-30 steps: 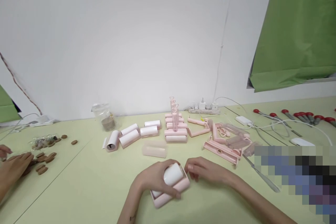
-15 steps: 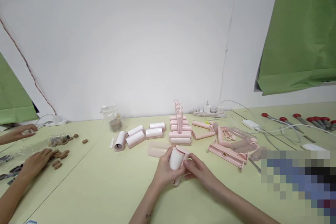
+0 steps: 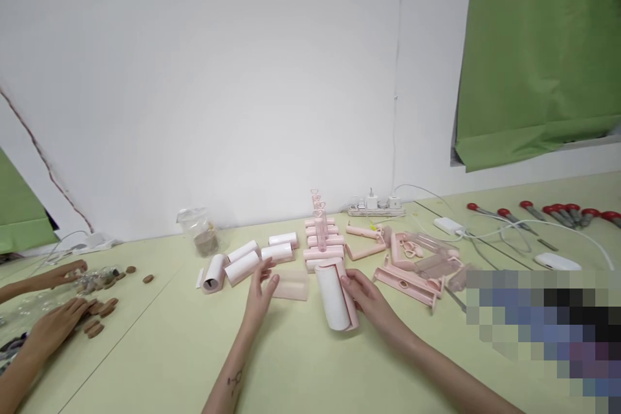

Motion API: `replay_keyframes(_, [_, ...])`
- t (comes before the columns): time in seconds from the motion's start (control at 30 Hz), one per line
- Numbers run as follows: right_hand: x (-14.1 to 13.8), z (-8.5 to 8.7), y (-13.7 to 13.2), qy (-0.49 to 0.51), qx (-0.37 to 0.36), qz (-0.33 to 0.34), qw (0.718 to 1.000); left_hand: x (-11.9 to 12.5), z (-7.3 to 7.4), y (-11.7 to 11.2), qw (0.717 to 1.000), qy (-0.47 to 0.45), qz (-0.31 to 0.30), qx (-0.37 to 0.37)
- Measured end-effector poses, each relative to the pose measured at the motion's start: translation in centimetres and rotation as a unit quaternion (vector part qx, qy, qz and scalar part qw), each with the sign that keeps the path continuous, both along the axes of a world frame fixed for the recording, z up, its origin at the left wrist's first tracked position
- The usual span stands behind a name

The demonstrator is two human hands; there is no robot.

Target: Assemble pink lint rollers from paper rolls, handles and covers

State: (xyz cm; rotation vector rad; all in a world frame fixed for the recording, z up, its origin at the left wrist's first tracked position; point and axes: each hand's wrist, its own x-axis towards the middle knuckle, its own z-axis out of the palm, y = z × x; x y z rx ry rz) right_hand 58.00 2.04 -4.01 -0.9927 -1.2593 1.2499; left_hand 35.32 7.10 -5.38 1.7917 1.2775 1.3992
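In my right hand [image 3: 366, 294] is a lint roller [image 3: 334, 301], a white paper roll against a pink curved shell, tilted upright above the table. My fingers press on its pink right side. Fingers apart and holding nothing, my left hand [image 3: 262, 288] reaches beside a translucent pink cover [image 3: 294, 286] lying on the table. Whether the fingertips touch this cover I cannot tell. Behind the left hand lie several white paper rolls [image 3: 242, 268] in pink shells. Pink lint rollers [image 3: 324, 252] with heart-shaped handle ends are lined up behind the held one.
Pink frames [image 3: 406, 284] and clear covers lie to the right, near a power strip [image 3: 376, 210] and cables. Red-ended tools [image 3: 557, 212] are farther right. A plastic bag [image 3: 200, 233] stands by the wall. At left, another person's hands [image 3: 61, 323] handle brown pieces [image 3: 107, 307].
My left hand has let go of the lint roller and moved left towards the translucent cover. My right hand now holds the roller alone, its white side turned forward. The view has shifted right.
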Motion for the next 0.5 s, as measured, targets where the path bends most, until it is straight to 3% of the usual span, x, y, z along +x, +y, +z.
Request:
replay_keyframes(0.1, [-0.8,-0.5,-0.3,0.003,0.011,0.047,0.999,1.7,-0.1,-1.4,0.992,0.024,-0.121,-0.015])
replay_keyframes(0.13, [-1.0,-0.7,-0.4,0.005,0.011,0.061,0.998,1.9,-0.1,-1.7,0.989,0.06,-0.132,-0.006])
replay_keyframes(0.23, [-1.1,-0.9,-0.3,-0.013,0.012,0.056,0.998,0.7,-0.2,-1.4,0.988,0.134,-0.067,0.035])
replay_keyframes(0.3, [-0.7,-0.7,0.0,-0.037,0.017,0.011,0.999,-1.1,-0.5,-0.6,0.993,0.113,-0.023,0.007])
replay_keyframes(0.4, [0.5,-0.1,0.7,-0.08,0.047,-0.06,0.994,-2.6,-1.1,0.1,0.99,0.097,-0.022,-0.097])
replay_keyframes(0.5, [1.7,0.6,1.1,-0.144,0.097,-0.071,0.982,-1.2,-1.4,-0.9,0.982,0.117,-0.053,-0.138])
